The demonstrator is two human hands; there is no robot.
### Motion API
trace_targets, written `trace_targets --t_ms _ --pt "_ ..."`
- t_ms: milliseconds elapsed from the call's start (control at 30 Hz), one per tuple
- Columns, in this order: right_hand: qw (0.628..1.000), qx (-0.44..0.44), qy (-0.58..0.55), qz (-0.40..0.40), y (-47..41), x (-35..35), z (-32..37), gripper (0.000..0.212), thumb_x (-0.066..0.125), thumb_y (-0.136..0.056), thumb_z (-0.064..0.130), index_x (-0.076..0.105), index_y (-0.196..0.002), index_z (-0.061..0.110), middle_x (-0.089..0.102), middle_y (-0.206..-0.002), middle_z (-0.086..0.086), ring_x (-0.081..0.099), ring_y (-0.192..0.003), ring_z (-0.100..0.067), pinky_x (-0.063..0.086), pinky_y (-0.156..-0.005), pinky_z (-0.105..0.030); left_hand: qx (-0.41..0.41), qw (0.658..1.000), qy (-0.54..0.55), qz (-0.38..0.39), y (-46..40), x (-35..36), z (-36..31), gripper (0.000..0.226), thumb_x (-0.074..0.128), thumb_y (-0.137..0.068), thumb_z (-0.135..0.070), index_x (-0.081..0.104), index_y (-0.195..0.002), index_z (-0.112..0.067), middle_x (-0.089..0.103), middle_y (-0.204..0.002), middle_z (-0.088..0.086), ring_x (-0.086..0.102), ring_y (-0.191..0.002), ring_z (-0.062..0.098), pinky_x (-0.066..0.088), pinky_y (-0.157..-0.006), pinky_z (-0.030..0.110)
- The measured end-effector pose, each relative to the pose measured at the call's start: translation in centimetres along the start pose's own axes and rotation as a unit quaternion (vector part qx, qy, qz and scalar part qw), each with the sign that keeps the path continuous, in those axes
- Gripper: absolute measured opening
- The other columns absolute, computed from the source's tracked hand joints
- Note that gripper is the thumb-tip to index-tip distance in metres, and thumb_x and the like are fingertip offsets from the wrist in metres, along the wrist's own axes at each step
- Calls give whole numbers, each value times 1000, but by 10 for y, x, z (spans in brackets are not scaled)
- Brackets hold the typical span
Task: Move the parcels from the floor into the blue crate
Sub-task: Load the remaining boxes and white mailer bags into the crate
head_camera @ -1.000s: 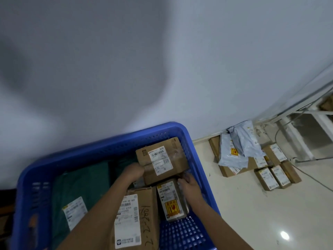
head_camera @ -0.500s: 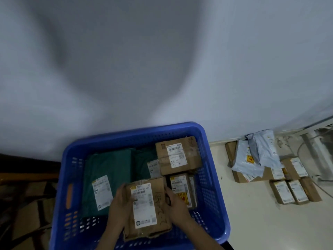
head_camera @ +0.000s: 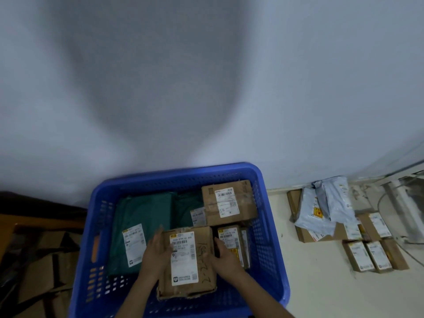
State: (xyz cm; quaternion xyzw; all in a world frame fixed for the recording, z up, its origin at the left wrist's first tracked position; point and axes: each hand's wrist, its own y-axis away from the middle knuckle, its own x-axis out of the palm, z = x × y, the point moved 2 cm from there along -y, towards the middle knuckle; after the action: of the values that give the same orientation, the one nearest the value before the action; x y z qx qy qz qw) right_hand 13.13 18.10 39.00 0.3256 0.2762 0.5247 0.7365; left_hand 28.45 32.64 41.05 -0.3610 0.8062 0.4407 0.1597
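The blue crate [head_camera: 273,226] stands against the wall. Inside it lie two green mailer bags [head_camera: 142,216], a large brown box [head_camera: 229,203] at the back right and a small box with a yellow sticker [head_camera: 231,237]. A worn brown box with a long white label [head_camera: 190,262] sits at the crate's front middle. My left hand [head_camera: 158,251] holds its left side and my right hand [head_camera: 224,255] holds its right side. On the floor to the right lie grey mailer bags [head_camera: 325,210] on a flat carton and several small brown boxes [head_camera: 376,255].
A white wall rises right behind the crate. Flattened cardboard and dark clutter [head_camera: 39,260] fill the floor left of the crate. A white frame with a cable [head_camera: 403,203] stands at the far right.
Both hands left the two back boxes and took the labelled worn box by its sides. It now lies a little further into the crate, and the view has shifted left.
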Motion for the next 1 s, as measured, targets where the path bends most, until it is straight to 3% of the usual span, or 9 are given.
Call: trace_targets --t_ms 133,267,367,467,667,833,900,1000 --pt "998 -36 5 -48 28 -38 18 64 54 -93 45 27 -149 29 45 -144 5 45 -130 -15 40 -103 -27 -6 997 43 -63 21 -20 -27 72 58 -92 -32 17 -152 -24 19 -158 3 20 -145 21 23 -117 40" --pt "991 -91 42 -86 74 -96 43 45 52 -94 45 37 -136 42 57 -131 10 57 -112 -9 48 -99 -32 30 993 55 -103 57 -32 -78 65 57 -94 -28 26 -149 -16 26 -155 8 30 -140 25 27 -113 37" --pt "984 -110 43 -132 116 -140 62 53 53 -94 45 37 -143 31 54 -129 11 53 -115 -10 42 -97 -25 59 991 74 -97 83 -28 -122 60 55 -94 -30 32 -146 -13 33 -152 9 35 -137 26 29 -113 39" --pt "975 -129 43 -177 161 -180 72 57 51 -95 46 37 -145 22 47 -143 0 46 -130 -18 36 -101 -25 90 991 79 -51 112 -7 -177 53 53 -95 -33 37 -142 -14 41 -147 6 42 -131 25 34 -107 36" --pt "945 -149 35 -288 262 -236 54 60 51 -94 47 34 -147 25 46 -146 -4 44 -133 -22 35 -108 -32 183 979 24 83 181 38 -284 46 46 -98 -39 41 -137 -15 46 -139 5 47 -122 24 39 -90 29" --pt "915 -154 -20 -372 349 -264 14 59 52 -93 46 37 -145 24 46 -145 -4 45 -133 -22 37 -106 -32 282 953 6 109 246 66 -348 43 47 -96 -37 46 -133 -14 52 -132 6 49 -122 24 38 -105 36" --pt "908 -153 -36 -389 382 -266 -6 58 53 -93 46 37 -145 24 46 -144 -4 46 -131 -23 40 -101 -31 302 945 -1 124 270 85 -358 41 49 -95 -36 49 -130 -14 55 -129 8 51 -119 25 41 -104 40" --pt "896 -147 -47 -415 428 -274 -36 57 53 -94 44 38 -144 22 46 -144 -8 46 -132 -24 37 -109 -37 322 935 -6 151 307 120 -364 38 51 -95 -31 51 -127 -11 58 -127 13 54 -117 28 41 -101 39"
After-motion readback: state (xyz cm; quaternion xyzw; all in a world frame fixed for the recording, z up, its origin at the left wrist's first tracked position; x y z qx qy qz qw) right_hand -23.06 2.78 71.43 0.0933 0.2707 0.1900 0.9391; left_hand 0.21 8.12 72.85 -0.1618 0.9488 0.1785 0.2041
